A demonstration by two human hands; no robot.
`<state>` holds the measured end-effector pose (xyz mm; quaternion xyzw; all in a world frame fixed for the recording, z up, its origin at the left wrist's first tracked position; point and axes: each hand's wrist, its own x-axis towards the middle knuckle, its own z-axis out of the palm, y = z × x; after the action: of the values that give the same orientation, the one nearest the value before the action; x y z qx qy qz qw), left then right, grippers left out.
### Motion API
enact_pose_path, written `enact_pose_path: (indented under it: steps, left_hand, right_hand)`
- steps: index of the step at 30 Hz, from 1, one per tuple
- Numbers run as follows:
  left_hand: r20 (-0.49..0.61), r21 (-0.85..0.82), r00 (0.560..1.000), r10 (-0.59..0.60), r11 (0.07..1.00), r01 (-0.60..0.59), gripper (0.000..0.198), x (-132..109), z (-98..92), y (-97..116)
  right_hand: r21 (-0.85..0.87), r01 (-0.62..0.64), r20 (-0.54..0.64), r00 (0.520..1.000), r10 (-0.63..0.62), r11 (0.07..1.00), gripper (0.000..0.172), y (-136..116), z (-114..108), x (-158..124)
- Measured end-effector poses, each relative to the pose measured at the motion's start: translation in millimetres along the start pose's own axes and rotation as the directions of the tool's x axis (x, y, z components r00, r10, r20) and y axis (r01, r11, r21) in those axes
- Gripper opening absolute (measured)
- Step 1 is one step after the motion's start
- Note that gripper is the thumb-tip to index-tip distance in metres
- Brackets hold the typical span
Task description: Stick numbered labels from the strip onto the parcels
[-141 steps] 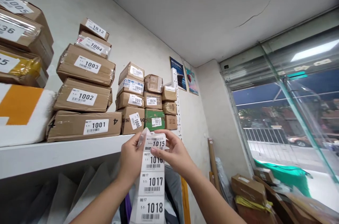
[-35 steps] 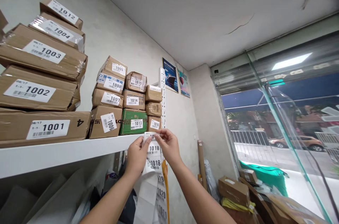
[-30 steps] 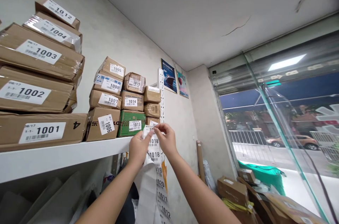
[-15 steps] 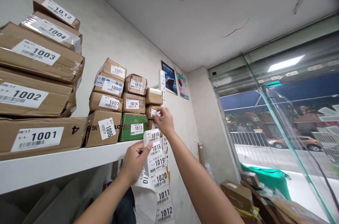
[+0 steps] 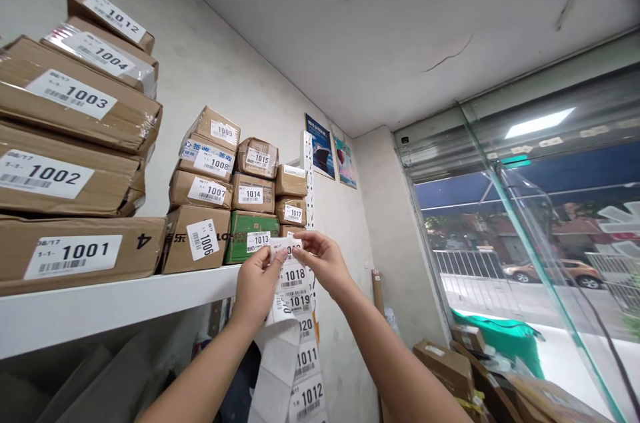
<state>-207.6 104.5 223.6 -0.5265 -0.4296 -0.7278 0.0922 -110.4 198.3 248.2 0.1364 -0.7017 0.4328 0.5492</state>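
A long strip of white numbered barcode labels (image 5: 296,316) hangs in front of me, with 1018 near its top. My left hand (image 5: 256,283) pinches the strip's upper left edge. My right hand (image 5: 323,261) pinches the top label at its right corner. Both hands are just below the right end of the white shelf (image 5: 115,306). Above them sit small brown parcels, one bearing label 1017 (image 5: 293,212), beside a green box marked 1013 (image 5: 253,236).
Stacked cardboard parcels numbered 1001 (image 5: 80,251) to 1015 fill the shelf against the wall. Two posters (image 5: 330,153) hang farther along. A glass shopfront (image 5: 540,236) stands at right, with boxes (image 5: 450,359) and a green bag on the floor.
My right hand reached up, pressed label 1017 onto a small brown parcel, then came back down to the strip's top. The strip now starts at 1018.
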Motion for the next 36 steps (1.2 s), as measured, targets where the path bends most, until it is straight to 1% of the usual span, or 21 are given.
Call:
enact_pose_path:
  steps: [2, 3, 4, 6, 8, 9, 11, 14, 16, 17, 19, 21, 22, 24, 26, 27, 29, 31, 33, 35, 36]
  left_hand:
    - [-0.078, 0.161, 0.995, 0.068, 0.985, -0.055, 0.044, 1, 2.8, 3]
    - [-0.092, 0.196, 0.993, 0.081, 0.979, -0.062, 0.044, 2, 3.6, 4]
    - [-0.083, 0.176, 0.994, 0.070, 0.983, -0.054, 0.041, 3, 4.2, 4]
    - [-0.024, 0.031, 1.000, 0.005, 1.000, -0.004, 0.032, 6, 5.0, 2]
    - [0.013, -0.081, 0.999, -0.032, 0.996, 0.033, 0.037, 10, 5.5, 0]
    - [0.008, -0.096, 1.000, -0.029, 0.995, 0.030, 0.037, 11, 5.6, -1]
    - [-0.016, -0.063, 1.000, -0.003, 0.998, 0.002, 0.034, 14, 5.6, -3]
    - [0.015, -0.089, 1.000, 0.013, 0.996, -0.012, 0.033, 16, 5.0, -1]
    - [0.019, -0.108, 1.000, 0.012, 0.994, -0.010, 0.036, 18, 4.6, 2]
    - [0.006, -0.099, 1.000, 0.013, 0.995, -0.012, 0.035, 19, 4.4, 3]
    - [-0.059, -0.018, 0.998, 0.032, 0.999, -0.034, 0.032, 20, 4.0, 5]
    - [-0.132, 0.089, 0.989, 0.066, 0.995, -0.055, 0.041, 21, 3.4, 6]
    - [-0.153, 0.108, 0.986, 0.063, 0.993, -0.046, 0.043, 22, 3.1, 6]
    - [-0.150, 0.055, 0.989, 0.012, 0.998, -0.004, 0.040, 23, 2.9, 7]
    - [-0.074, -0.077, 0.995, -0.072, 0.995, 0.066, 0.041, 23, 3.0, 9]
    - [-0.032, -0.124, 0.994, -0.104, 0.987, 0.099, 0.045, 22, 3.2, 10]
    - [0.032, -0.143, 0.989, -0.142, 0.979, 0.145, 0.050, 17, 3.3, 15]
    - [0.053, -0.089, 0.988, -0.148, 0.984, 0.152, 0.046, 7, 2.7, 21]
    - [0.075, -0.027, 0.987, -0.143, 0.989, 0.145, 0.043, -7, 0.2, 26]
    - [0.102, 0.014, 0.985, -0.140, 0.990, 0.139, 0.042, -23, -4.6, 28]
    - [0.114, 0.029, 0.983, -0.141, 0.990, 0.139, 0.041, -31, -7.8, 27]
  right_hand:
    - [0.015, -0.025, -0.028, 0.999, 0.026, 1.000, 0.031, -2, -1, 4]
    - [0.019, -0.028, -0.039, 0.999, 0.029, 0.999, 0.031, -2, -1, 6]
    - [0.020, -0.027, -0.048, 0.998, 0.027, 0.999, 0.029, -3, -1, 8]
    - [0.018, -0.011, -0.069, 0.998, 0.012, 1.000, 0.027, -3, -1, 10]
    - [0.029, -0.007, -0.084, 0.996, 0.010, 1.000, 0.031, -2, -1, 12]
    - [0.037, -0.019, -0.084, 0.996, 0.022, 0.999, 0.035, -2, -1, 13]
    - [0.048, -0.046, -0.076, 0.996, 0.049, 0.998, 0.038, -1, -1, 15]
    - [0.028, -0.025, -0.078, 0.997, 0.027, 0.999, 0.026, -2, 0, 19]
    - [0.033, 0.005, -0.088, 0.996, -0.002, 0.999, 0.024, -4, 1, 21]
    - [0.039, 0.011, -0.098, 0.995, -0.008, 0.999, 0.024, -5, 2, 23]
    - [0.037, 0.014, -0.117, 0.993, -0.010, 0.999, 0.025, -7, 5, 25]
    - [0.018, 0.015, -0.121, 0.993, -0.013, 1.000, 0.024, -10, 8, 26]
    - [0.009, 0.018, -0.117, 0.993, -0.017, 1.000, 0.023, -11, 10, 27]
    - [-0.003, 0.036, -0.114, 0.993, -0.036, 0.999, 0.021, -11, 14, 27]
    - [-0.037, 0.091, -0.135, 0.986, -0.095, 0.995, 0.019, -11, 17, 32]
    - [-0.074, 0.127, -0.157, 0.978, -0.137, 0.989, 0.018, -10, 17, 37]
    - [-0.162, 0.190, -0.223, 0.949, -0.224, 0.968, 0.018, -9, 14, 56]
    - [-0.233, 0.226, -0.297, 0.910, -0.290, 0.946, 0.019, -9, 9, 85]
    - [-0.281, 0.238, -0.349, 0.877, -0.330, 0.930, 0.018, -9, 2, 119]
    - [-0.335, 0.230, -0.361, 0.865, -0.350, 0.914, 0.014, -8, -4, 146]
    - [-0.370, 0.223, -0.360, 0.860, -0.360, 0.902, 0.012, -7, -6, 154]
